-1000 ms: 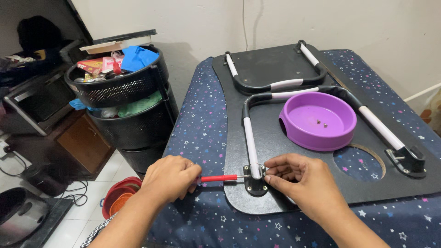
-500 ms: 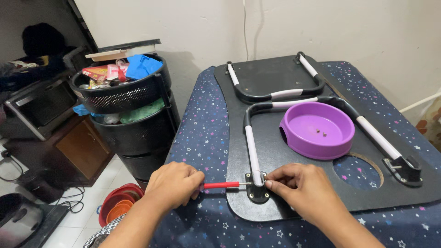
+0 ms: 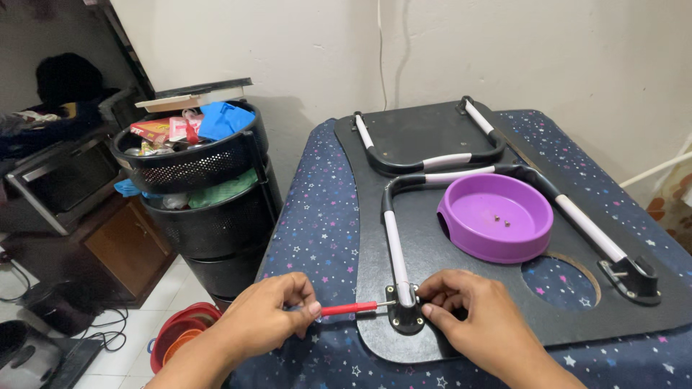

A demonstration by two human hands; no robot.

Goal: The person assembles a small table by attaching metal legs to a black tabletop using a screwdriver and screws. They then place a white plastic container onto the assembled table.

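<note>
My left hand [image 3: 268,317] grips a red-handled screwdriver [image 3: 349,309] whose tip points right into a black hinge bracket [image 3: 405,314]. My right hand [image 3: 468,313] pinches that bracket from the right, fingers touching its side. The bracket holds the end of a black and white tubular leg [image 3: 395,245] on a black upturned lap-table board [image 3: 432,216]. A purple bowl [image 3: 496,218] with two small screws inside sits on the board, inside the leg's loop.
The board lies on a table with a dark blue star-print cloth [image 3: 317,223]. A second folded leg [image 3: 432,160] lies at the board's far end. A black mesh rack [image 3: 198,187] full of clutter stands to the left; red bowls [image 3: 180,335] are on the floor.
The view has shifted slightly; both hands stay at the bracket, with the screwdriver still held against it.
</note>
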